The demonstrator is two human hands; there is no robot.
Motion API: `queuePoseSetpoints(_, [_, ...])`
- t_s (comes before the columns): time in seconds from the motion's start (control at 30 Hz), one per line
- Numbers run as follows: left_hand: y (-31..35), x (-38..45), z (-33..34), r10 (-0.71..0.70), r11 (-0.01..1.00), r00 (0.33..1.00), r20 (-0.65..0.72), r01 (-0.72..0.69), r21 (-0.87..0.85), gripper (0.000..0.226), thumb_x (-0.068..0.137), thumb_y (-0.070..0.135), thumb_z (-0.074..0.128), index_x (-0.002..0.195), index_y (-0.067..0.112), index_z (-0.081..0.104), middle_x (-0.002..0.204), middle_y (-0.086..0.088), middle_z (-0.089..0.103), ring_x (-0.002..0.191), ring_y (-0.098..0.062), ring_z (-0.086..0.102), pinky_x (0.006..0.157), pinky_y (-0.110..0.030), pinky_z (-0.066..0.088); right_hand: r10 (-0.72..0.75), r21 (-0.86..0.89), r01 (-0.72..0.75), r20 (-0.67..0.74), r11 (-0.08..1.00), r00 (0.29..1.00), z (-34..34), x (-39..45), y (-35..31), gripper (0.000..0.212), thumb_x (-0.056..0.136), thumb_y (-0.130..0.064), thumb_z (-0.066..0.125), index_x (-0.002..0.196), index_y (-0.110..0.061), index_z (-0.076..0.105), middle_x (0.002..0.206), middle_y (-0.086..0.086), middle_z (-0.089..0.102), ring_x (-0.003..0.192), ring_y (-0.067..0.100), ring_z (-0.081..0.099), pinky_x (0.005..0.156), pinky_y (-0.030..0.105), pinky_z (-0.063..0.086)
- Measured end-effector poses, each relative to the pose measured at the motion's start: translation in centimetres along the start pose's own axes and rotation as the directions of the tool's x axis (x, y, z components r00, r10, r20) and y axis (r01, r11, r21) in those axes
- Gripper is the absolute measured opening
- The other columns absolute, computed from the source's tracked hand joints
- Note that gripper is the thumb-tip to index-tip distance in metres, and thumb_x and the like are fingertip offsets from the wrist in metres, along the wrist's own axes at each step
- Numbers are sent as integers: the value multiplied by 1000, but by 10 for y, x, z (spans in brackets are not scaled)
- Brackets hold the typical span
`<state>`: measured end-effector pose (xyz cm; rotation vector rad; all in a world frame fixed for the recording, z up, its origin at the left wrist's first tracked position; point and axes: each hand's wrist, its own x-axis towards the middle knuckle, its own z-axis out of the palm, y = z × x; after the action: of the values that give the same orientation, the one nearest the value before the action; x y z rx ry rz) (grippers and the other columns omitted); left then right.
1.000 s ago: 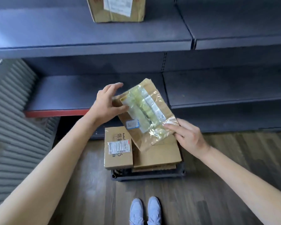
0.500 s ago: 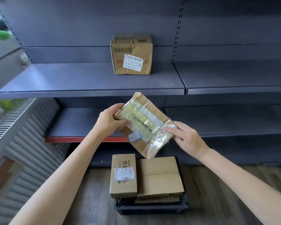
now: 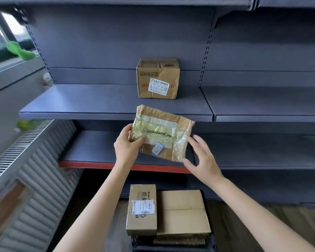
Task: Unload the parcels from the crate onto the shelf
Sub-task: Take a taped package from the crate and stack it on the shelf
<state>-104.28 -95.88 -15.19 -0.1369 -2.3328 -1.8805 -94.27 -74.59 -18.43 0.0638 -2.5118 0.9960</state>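
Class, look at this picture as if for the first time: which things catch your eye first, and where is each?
First, the taped flat parcel at mid-frame, level with the shelf's front edge, gripped by the left hand while the right hand stays open beside it. Next, a dented box stands alone on that shelf. Below, more parcels fill the crate on the floor.

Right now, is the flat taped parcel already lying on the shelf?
No, the flat taped parcel is in the air in front of the shelf, gripped by the left hand.
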Motion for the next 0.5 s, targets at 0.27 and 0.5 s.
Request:
queuePoseSetpoints(0.27, [5,-8,18,-34,995,998,-49,29,-98,42,73,16,74,100,41,53,92,14,68,84,-3,64,69,-18,50,32,60,-32,-9,998,999,16,12,-4,74,80,-10,71,138,-37,35,145,11,29,133,21,35,109,40,34])
queuePoseSetpoints(0.5, [6,-6,26,-20,995,1000,18,22,-93,48,76,19,73,109,42,47,106,7,68,93,-8,65,81,-25,54,-28,-31,23,-160,999,987,14,21,3,58,77,10,64,130,-9,52,129,20,47,117,28,52,96,36,48])
